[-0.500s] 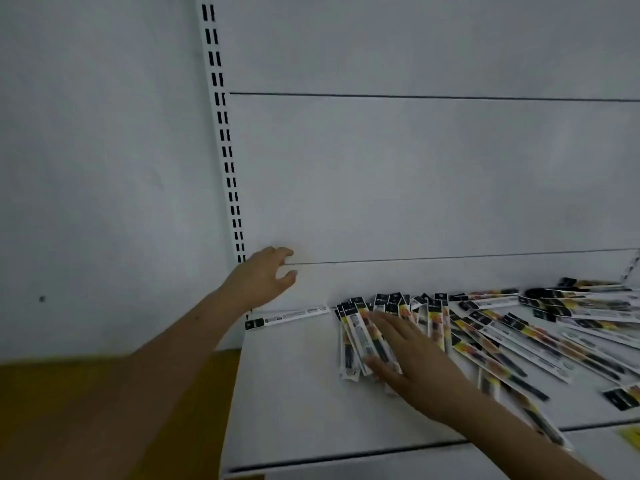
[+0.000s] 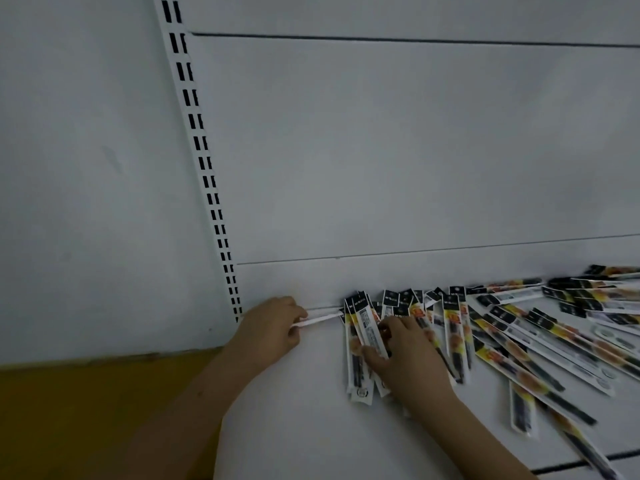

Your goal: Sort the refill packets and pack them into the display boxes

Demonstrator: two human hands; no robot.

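left hand (image 2: 268,329) pinching one stray packet (image 2: 320,319) by the shelf (image 2: 294,410) back edge, right hand (image 2: 403,355) pressed flat on the gathered packets (image 2: 360,344); light, slick, bendy strips, best gripped mid-length.

A white shelf (image 2: 294,427) is filling the lower middle and right of the view, its flat surface running back to a white back panel (image 2: 398,150). 2 thin dark seams are crossing that panel from left to right, 1 near the top and 1 low down, just above the shelf. A white upright rail (image 2: 204,161) with 2 columns of black slots is slanting down along the panel's left edge and meeting the shelf's back left corner. Left of the rail, a plain grey-white wall (image 2: 86,168) is showing faint scuffs. Below the wall, a mustard-yellow floor (image 2: 86,410) is lying in shadow. The light is looking dim and even throughout.
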